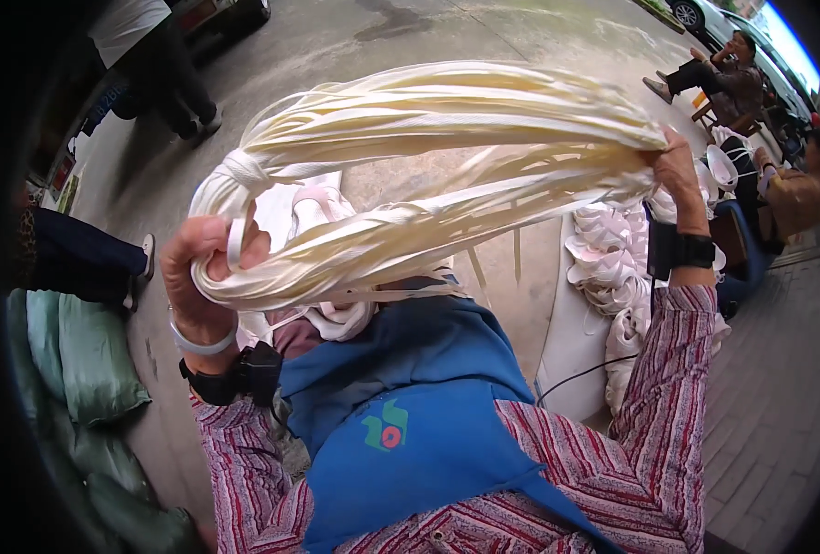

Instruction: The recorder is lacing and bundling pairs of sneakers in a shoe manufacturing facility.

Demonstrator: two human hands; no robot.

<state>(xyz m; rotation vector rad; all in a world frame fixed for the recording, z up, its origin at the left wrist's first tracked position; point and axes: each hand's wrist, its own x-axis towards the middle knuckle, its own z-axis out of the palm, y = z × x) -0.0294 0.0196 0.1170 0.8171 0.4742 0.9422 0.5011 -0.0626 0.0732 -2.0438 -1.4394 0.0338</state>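
Observation:
A big looped hank of cream-white flat straps [428,120] is stretched out in the air between my hands, above my lap. My left hand [214,249] is closed round its left end, just below a wrapped knot [242,173] that gathers the strands. At the other end, my right hand [676,171] is closed inside the loop's bend and pulls the strands apart into an upper and a lower bundle. A few loose strap ends dangle from the lower bundle. The fingers of my right hand are partly hidden by the strands.
Piles of white moulded cups [604,245] lie to the right on a pale sheet. More white pieces [341,319] rest by my blue apron [410,369]. Stuffed green sacks [96,360] lie at left. Two people sit at far right; others stand at left. A black cable [580,374] runs near my right arm.

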